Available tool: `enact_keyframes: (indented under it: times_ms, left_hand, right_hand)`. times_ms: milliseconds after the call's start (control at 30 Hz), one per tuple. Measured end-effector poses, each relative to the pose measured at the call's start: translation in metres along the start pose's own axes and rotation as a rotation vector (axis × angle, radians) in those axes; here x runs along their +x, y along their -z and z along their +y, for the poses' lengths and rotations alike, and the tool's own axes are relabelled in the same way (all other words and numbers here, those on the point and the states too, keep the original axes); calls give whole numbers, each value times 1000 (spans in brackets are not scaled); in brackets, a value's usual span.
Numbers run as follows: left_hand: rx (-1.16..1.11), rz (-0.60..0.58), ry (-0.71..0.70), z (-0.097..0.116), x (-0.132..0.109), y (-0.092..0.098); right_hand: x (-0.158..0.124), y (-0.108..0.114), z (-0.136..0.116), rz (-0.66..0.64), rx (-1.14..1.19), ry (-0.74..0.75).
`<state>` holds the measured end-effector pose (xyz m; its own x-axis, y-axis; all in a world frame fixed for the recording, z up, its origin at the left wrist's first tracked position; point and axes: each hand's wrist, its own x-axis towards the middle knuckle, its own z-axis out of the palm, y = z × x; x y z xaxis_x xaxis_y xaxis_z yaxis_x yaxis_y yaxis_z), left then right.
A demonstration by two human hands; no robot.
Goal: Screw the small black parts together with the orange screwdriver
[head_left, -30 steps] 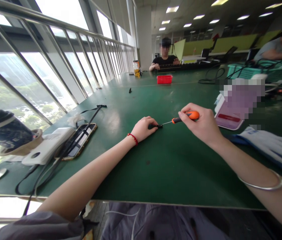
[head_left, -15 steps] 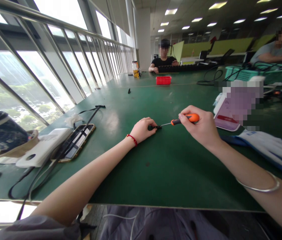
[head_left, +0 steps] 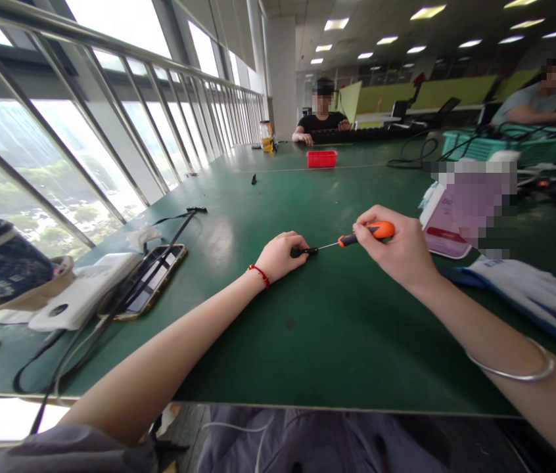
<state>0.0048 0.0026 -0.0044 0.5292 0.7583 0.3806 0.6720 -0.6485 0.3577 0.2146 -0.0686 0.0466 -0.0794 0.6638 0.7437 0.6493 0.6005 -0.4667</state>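
Observation:
My left hand [head_left: 284, 258], wearing a red bracelet, rests low over the green table [head_left: 278, 368] and pinches a small black part [head_left: 311, 250] between thumb and fingers. The part's exact kind is too small to make out. My right hand [head_left: 399, 246] is closed around an orange and black screwdriver [head_left: 380, 230]. Its thin metal shaft points left, nearly level, and the tip is at the right end of the black part. Whether the tip sits inside the part or only touches it, I cannot tell.
On the left lie a phone [head_left: 157, 282] with black straps across it, a white box [head_left: 78, 295] and a dark cup [head_left: 4, 263]. White and blue gloves [head_left: 529, 289] lie right. A red bin [head_left: 322, 159], a teal basket [head_left: 529, 146] and two people are farther back.
The screwdriver and my right hand have shifted very slightly. My left hand keeps its pinch on the black part, and the tip stays at it.

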Motion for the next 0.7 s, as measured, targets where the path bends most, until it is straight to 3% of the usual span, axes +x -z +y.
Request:
enact_keyframes:
  times_ms: [233,433,700]
  left_hand:
    - [7,0,-5,0,0,-1]
    - [13,2,-18,0,-1,-1]
    - [26,4,-16,1,-1,0]
  right_hand:
    - [-2,-2,0,36,68,-14]
    - [-1,-2,-2,50,-43,-40]
    - [-5,-3,-3,69,-29,77]
